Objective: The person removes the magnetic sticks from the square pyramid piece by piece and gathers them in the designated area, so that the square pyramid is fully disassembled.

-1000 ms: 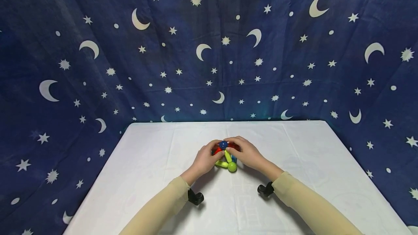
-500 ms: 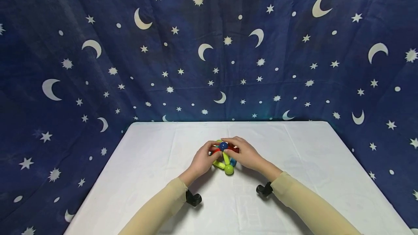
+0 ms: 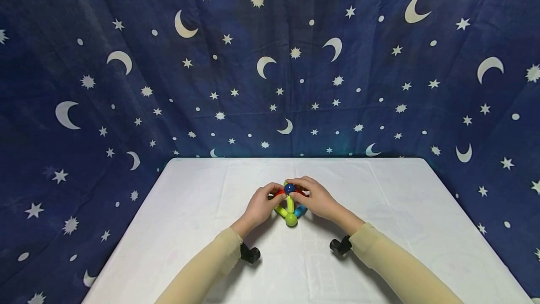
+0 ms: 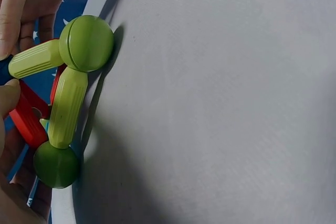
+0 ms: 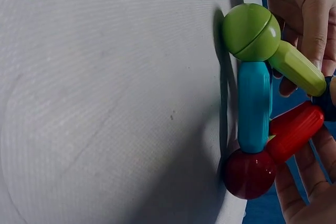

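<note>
A pyramid of magnetic rods and balls stands on the white table, with a dark blue ball at its peak. My left hand grips it from the left near the top, by a red rod. From the right my right hand holds the top, thumb and fingers around the blue ball and the red rod there. A light green ball forms the front corner, joined to a green rod and a blue rod. Other corners are a darker green ball and a red ball. The pyramid's rear is mostly hidden.
The white cloth-covered table spreads around the pyramid. Behind and beside it hangs a dark blue curtain with moons and stars. A black wrist mount sits on the left wrist and another on the right.
The pyramid has turned between my hands. Its front green ball has moved left and slightly nearer, and the blue rod shows more on the right. Both hands keep their grip.
</note>
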{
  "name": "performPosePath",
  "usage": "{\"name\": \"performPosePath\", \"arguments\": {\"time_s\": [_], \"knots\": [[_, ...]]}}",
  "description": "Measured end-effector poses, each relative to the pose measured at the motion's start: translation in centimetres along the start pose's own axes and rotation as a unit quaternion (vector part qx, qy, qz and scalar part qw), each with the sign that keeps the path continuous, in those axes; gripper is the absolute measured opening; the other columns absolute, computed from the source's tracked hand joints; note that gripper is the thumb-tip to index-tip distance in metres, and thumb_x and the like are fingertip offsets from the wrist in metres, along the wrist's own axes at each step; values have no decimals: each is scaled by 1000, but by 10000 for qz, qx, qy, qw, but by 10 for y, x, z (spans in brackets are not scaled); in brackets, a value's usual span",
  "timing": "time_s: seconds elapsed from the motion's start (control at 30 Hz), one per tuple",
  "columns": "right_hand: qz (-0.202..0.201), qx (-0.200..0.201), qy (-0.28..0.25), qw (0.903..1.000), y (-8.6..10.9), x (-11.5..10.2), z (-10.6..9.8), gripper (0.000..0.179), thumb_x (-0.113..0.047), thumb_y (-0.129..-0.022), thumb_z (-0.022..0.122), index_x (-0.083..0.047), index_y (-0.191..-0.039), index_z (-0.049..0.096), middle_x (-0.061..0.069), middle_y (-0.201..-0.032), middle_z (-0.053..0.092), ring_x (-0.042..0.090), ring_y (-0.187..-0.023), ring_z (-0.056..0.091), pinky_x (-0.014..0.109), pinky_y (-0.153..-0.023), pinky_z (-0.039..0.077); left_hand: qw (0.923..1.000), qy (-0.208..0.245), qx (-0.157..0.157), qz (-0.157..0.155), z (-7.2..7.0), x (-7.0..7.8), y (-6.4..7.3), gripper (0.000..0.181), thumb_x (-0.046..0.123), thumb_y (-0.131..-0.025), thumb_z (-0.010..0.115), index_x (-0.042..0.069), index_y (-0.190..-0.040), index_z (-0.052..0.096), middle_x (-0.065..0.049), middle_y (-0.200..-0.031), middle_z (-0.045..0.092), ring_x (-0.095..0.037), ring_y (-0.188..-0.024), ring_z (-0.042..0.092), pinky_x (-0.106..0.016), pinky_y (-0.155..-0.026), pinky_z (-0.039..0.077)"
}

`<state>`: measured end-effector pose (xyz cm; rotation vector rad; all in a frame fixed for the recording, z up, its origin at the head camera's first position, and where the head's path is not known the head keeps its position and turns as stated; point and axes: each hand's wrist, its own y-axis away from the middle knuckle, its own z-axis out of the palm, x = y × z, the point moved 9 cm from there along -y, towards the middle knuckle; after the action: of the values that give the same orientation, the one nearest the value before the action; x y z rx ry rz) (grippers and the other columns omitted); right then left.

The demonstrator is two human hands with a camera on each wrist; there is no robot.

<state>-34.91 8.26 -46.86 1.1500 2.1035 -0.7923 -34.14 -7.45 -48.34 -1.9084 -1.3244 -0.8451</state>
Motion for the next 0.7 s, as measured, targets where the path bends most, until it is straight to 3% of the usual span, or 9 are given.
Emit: {"name": "performPosePath", "arguments": {"time_s": [0.37,0.5,0.7], "knots": [[122,-115,-104,9998,0,4,2,37,-36,-101,68,-35,-138,63,-12,-126,60,15,-113,58,45,-96,50,9997,230,37,34,-6,-2,4,23,30,-104,63,18,-123,67,5,-113,70,-17,-109,63,-43,-97,48],[107,-84,-42,9999,0,3,1,38,-36,-100,68,-35,-138,63,-13,-126,61,14,-113,58,45,-97,50,9985,530,115,-100,-16,-8,10,25,34,-105,60,20,-126,65,6,-117,67,-18,-116,60,-45,-101,46],[59,-70,38,10000,0,2,-1,39,-35,-100,69,-35,-138,63,-13,-122,61,14,-109,59,42,-94,50,9957,813,399,-203,-36,-21,18,29,31,-106,60,14,-128,64,5,-116,67,-18,-117,61,-45,-100,47]]}}
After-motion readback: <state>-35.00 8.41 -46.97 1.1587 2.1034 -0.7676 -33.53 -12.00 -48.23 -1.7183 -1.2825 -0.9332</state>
